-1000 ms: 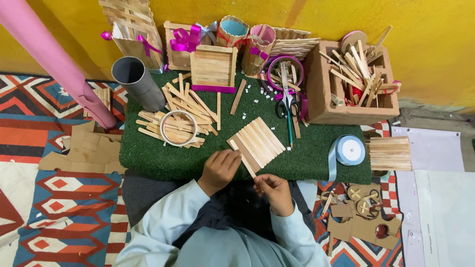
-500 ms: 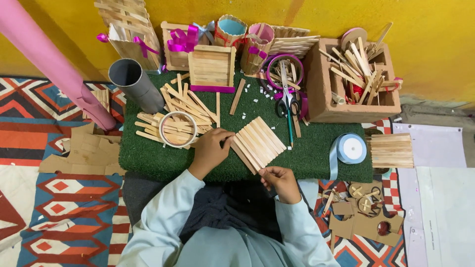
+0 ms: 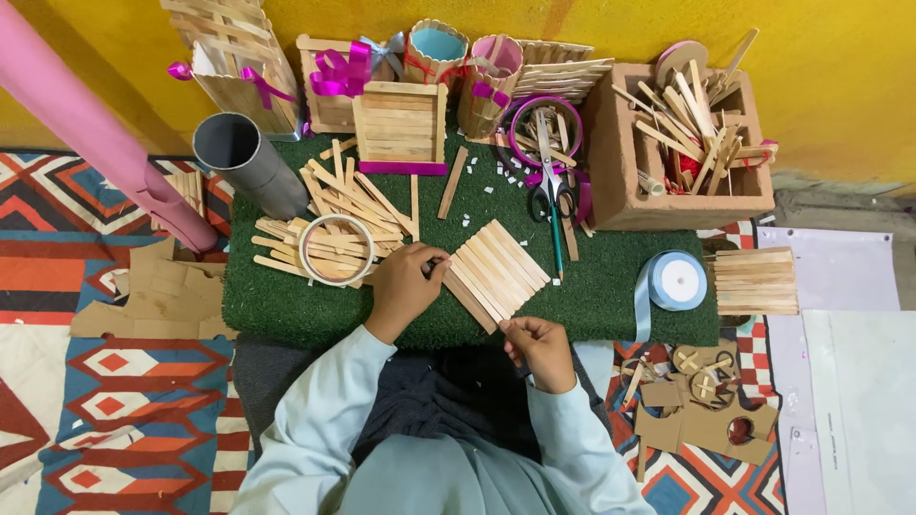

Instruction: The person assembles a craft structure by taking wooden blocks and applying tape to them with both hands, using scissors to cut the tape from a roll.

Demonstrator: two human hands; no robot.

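Scissors (image 3: 551,195) lie on green turf (image 3: 611,286) beside a blue ribbon roll (image 3: 678,280) and grey tube (image 3: 250,167).

Two hands are seen: left hand (image 3: 403,286) and right hand (image 3: 542,348). One panel (image 3: 498,274) of joined sticks is counted on one green mat (image 3: 611,286); its sticks number about nine, though the exact count cannot be told. One pair of scissors (image 3: 551,195), one grey tube (image 3: 250,167), one pink tube (image 3: 95,133), one ribbon roll (image 3: 676,281), one tape ring (image 3: 336,250) and one brown box (image 3: 625,176) are recorded. Two round cups (image 3: 466,62) are noted. Loose sticks are too many to count.
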